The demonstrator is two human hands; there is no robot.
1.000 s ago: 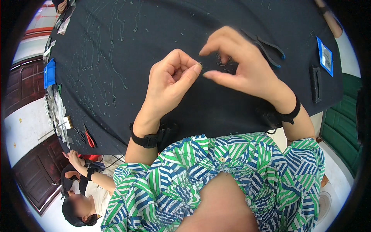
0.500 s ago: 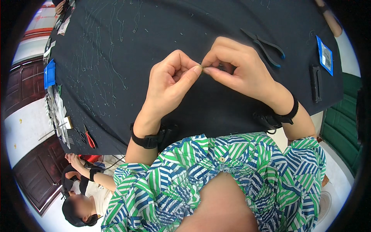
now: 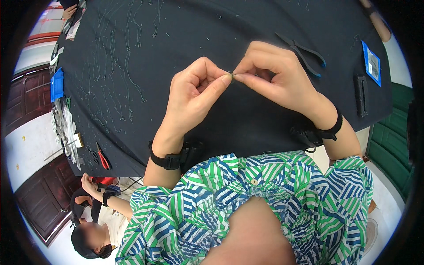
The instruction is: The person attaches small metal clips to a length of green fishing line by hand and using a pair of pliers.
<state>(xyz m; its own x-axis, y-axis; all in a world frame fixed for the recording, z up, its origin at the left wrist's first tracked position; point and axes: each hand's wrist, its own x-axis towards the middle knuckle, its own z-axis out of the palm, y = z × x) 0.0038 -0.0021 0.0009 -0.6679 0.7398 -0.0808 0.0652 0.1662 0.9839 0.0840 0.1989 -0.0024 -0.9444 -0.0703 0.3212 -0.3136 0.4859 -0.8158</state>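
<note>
My left hand (image 3: 192, 99) and my right hand (image 3: 282, 79) meet above the dark cloth, fingertips almost touching. Each is closed in a pinch of thumb and forefinger. Between the tips a small loop of thin greenish thread (image 3: 232, 79) shows; its finer details are too small to make out. Beyond my right hand lie pliers (image 3: 304, 53) with blue-tipped dark handles, jaws pointing away. To the left, several thin green threads (image 3: 128, 62) are spread over the cloth, some with tiny pieces at their ends.
A black cloth (image 3: 190, 26) covers the table. At the right are a blue packet (image 3: 371, 63) and a black bar-shaped object (image 3: 361, 95). Red-handled pliers (image 3: 102, 157) and scissors (image 3: 93, 155) lie near the left edge, beside another blue packet (image 3: 57, 85). A co-worker's hand (image 3: 89, 185) is at lower left.
My right hand has shifted slightly to the right and its fingers have straightened a little, while my left hand stays nearly still. The co-worker's hand at lower left has moved slightly.
</note>
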